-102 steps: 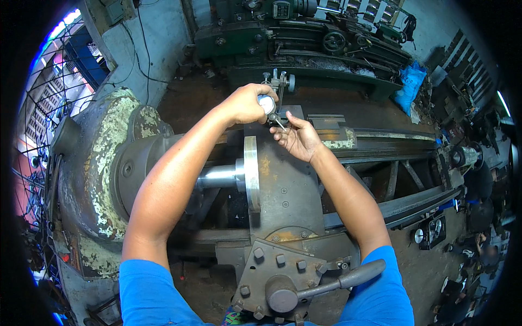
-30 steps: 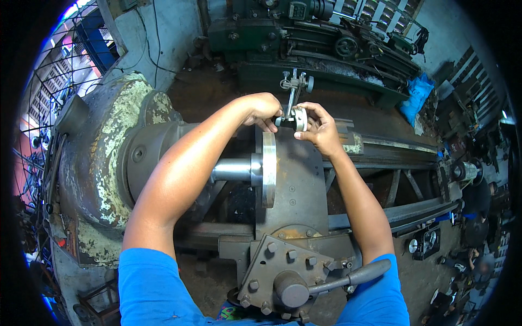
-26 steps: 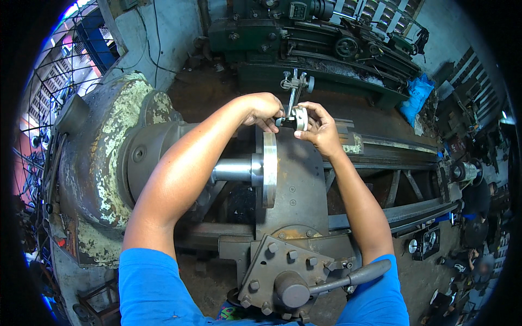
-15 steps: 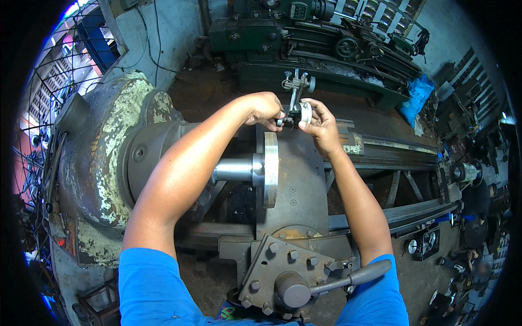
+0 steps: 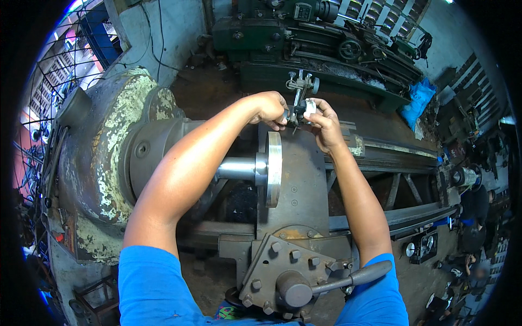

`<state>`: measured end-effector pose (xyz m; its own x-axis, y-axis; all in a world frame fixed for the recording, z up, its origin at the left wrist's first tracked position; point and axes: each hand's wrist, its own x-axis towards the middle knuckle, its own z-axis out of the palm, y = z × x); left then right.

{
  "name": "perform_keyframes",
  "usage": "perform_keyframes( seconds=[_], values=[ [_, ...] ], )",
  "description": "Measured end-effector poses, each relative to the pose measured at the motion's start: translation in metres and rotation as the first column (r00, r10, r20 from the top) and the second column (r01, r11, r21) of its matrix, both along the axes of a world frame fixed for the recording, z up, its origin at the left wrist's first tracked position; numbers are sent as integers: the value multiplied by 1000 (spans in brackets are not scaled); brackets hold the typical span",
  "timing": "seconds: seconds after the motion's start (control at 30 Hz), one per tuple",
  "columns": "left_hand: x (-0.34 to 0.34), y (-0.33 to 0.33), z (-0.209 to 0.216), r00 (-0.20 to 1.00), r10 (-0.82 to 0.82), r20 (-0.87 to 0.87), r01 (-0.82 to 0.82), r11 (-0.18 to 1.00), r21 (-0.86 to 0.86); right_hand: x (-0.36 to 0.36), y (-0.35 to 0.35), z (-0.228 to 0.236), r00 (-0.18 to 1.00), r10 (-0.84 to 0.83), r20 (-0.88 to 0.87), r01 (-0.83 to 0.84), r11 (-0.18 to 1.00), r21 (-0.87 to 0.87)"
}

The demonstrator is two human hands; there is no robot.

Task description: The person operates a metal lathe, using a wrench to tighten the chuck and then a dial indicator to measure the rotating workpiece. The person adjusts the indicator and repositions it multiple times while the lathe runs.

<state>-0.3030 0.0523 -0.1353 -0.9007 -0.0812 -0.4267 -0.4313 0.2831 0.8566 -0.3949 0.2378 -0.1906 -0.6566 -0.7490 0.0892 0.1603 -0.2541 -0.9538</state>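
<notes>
Across the top of the head view stretches a green machine. At upper middle, the right hand grips a round gauge beside a metal stand; the left hand pinches a small knob. Near the centre, a metal disc sits below the left hand.
</notes>
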Motion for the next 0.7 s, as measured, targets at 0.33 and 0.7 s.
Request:
perform_keyframes(
  seconds=[0.33, 0.7],
  values=[
    [3, 2, 11, 999, 17, -52, -24, 989, -144, 12, 3, -15, 996, -47, 81, 62, 981, -183],
    [8, 10, 25, 996, 4, -89, -32, 949, -313, 27, -13, -22, 946, -160, 283, 221, 954, -202]
  ],
)
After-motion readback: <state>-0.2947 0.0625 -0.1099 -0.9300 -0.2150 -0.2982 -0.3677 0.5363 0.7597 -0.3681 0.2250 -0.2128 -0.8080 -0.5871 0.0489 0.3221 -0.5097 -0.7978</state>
